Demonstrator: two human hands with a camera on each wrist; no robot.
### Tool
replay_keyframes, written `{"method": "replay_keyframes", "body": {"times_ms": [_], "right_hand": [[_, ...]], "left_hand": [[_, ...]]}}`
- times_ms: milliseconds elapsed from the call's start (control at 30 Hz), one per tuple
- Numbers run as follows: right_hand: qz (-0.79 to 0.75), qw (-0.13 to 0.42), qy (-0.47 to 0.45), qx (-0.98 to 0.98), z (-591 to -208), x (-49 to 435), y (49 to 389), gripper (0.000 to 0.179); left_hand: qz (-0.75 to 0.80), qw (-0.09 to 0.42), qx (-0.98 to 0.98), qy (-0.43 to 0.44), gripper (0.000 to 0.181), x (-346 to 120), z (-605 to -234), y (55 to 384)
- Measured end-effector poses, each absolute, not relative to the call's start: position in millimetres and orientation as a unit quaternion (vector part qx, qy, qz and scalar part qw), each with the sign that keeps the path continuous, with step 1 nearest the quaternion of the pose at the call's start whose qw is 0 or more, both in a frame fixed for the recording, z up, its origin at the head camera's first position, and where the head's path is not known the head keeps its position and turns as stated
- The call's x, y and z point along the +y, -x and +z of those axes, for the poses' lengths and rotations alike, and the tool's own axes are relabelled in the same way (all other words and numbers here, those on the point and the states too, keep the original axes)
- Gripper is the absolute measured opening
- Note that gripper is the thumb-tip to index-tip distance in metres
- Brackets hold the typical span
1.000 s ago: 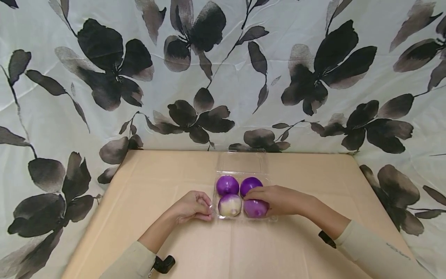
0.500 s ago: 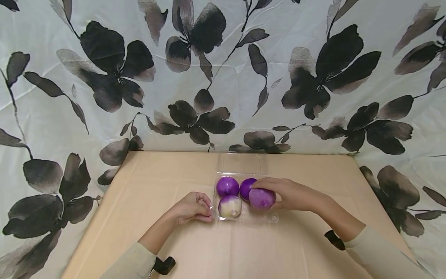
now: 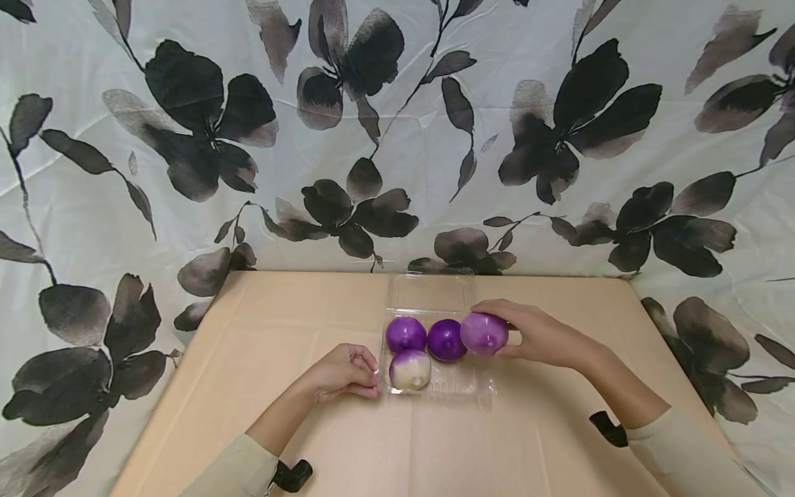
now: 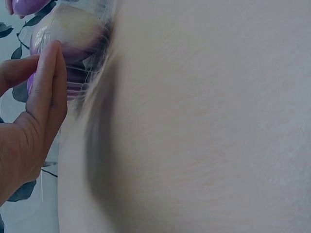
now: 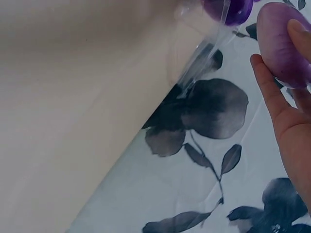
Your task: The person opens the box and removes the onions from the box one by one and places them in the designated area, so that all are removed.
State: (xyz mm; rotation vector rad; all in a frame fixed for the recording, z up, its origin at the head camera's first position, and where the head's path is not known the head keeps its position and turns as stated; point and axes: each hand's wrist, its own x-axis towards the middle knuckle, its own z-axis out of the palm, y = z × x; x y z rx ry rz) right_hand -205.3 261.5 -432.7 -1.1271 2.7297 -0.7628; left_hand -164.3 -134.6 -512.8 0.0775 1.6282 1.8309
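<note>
My right hand grips a round light purple vegetable, onion-like, raised over the right side of a clear plastic clamshell container. In the right wrist view, thumb and fingers curl round that vegetable. My left hand pinches the container's left edge; in the left wrist view its fingertips meet at the clear wall. Inside sit two shiny dark purple round vegetables, one back left and one to its right, and a white one with a purple top at front left. The container's front right part holds nothing.
The container's clear lid lies folded open towards the back. All stands on a tan tabletop, with a white cloth printed with dark flowers hanging behind and at the sides.
My right hand has lifted the light purple vegetable from the container's front right, moving it up and to the right. The dark purple one behind has shifted slightly forward. The left hand stays in place.
</note>
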Motion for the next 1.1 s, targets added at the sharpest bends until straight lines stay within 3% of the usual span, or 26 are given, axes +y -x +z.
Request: {"method": "replay_keyframes", "body": {"times_ms": [1100], "right_hand": [[-0.392, 0.014, 0.207, 0.896, -450.9, 337.5, 258.4, 0.084]], "left_hand": [[0.705, 0.334, 0.625, -0.025, 0.019, -131.5, -513.4, 154.1]]}}
